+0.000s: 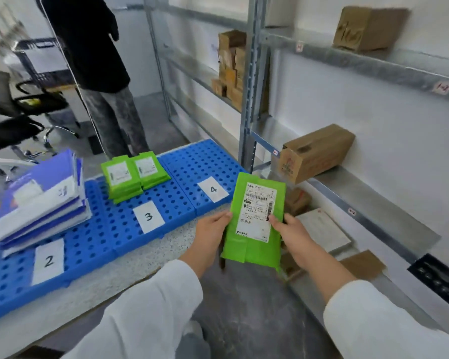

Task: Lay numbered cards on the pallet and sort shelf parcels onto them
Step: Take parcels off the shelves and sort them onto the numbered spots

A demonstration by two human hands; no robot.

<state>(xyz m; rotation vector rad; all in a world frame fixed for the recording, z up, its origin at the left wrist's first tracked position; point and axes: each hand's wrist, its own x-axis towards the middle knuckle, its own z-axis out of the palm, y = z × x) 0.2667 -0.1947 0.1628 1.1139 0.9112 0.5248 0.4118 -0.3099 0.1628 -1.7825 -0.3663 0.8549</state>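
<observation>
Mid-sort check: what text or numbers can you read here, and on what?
"2": white paper card on the blue perforated plastic pallet.
"3": second white card, same pallet.
"4": third white card, same pallet.
"1-2": small tag on the grey metal shelf edge.
Unreadable, too small: white shipping label on the green plastic parcel.
</observation>
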